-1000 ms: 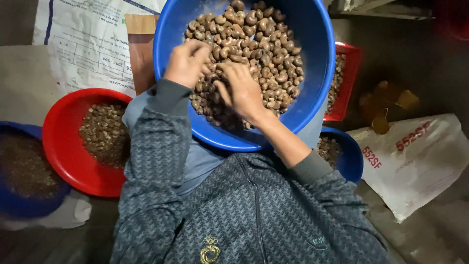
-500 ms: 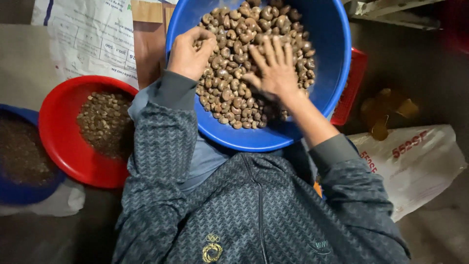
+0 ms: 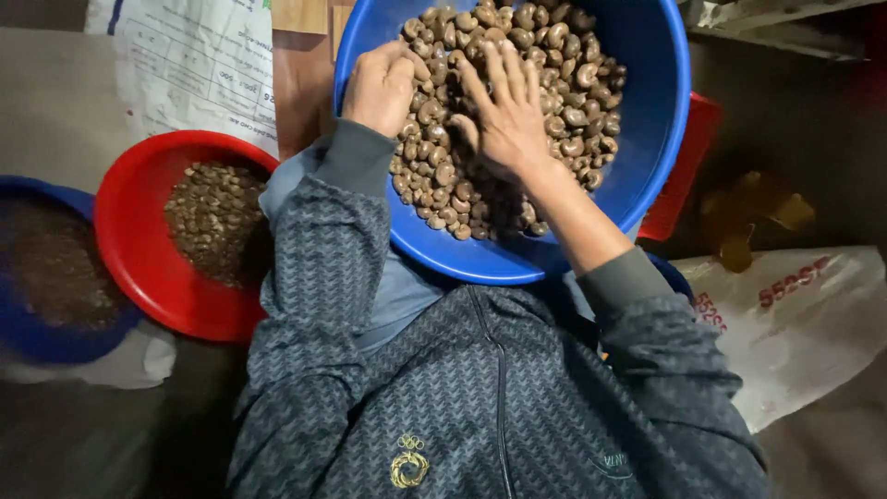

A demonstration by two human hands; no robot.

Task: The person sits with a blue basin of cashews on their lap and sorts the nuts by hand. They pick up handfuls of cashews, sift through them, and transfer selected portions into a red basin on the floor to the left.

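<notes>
A big blue basin [image 3: 656, 120] rests on my lap, heaped with brown curved nuts [image 3: 564, 83]. My left hand [image 3: 381, 85] lies curled at the basin's left rim, fingers folded in over the nuts; whether it grips any is hidden. My right hand [image 3: 504, 111] is spread flat on the heap in the middle, fingers apart and pointing away from me. Both arms wear grey patterned sleeves.
A red bowl [image 3: 139, 240] with smaller brown pieces stands at my left, a blue bowl [image 3: 37, 333] with dark bits beyond it. A printed white sack [image 3: 185, 65] lies behind. At right are a red tray [image 3: 684, 176], a white bag [image 3: 795, 314] and yellowish scraps [image 3: 748, 212].
My right hand moved from the basin's near side up onto the middle of the heap and spread its fingers. The left hand stayed curled at the left rim.
</notes>
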